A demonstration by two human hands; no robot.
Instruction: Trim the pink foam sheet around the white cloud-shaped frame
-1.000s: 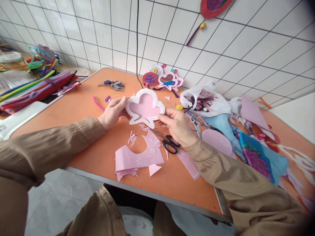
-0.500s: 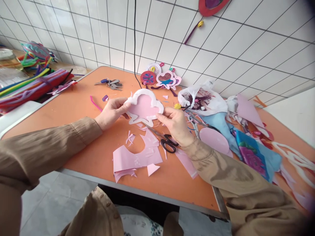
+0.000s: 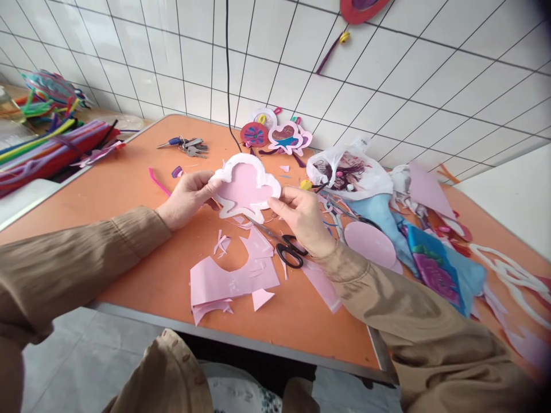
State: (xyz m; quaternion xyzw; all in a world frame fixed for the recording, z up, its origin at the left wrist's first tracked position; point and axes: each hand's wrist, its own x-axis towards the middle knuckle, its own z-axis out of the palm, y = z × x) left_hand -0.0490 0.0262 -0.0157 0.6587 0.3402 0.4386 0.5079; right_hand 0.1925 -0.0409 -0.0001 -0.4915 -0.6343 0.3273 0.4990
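Note:
A pink cut-out shape (image 3: 244, 186) with a thick white fuzzy border is held up between both hands above the orange table (image 3: 142, 275). My left hand (image 3: 188, 198) pinches its left edge, thumb on the front face. At its lower right edge, my right hand (image 3: 301, 218) grips it between thumb and fingers. Black-handled scissors (image 3: 291, 251) lie just below my right hand, blades pointing toward the shape. Pink paper scraps (image 3: 232, 281) are spread on the table below the hands.
Keys (image 3: 193, 147) lie at the back left, near colourful pipe cleaners (image 3: 55, 152). Finished ornaments (image 3: 286, 137) lean by the tiled wall. A white plastic bag (image 3: 370, 172), a pink oval (image 3: 369, 242) and a blue floral packet (image 3: 437, 269) lie to the right.
The whole view has shifted slightly, so things appear a little further left. Both hands keep the same hold on the pink shape.

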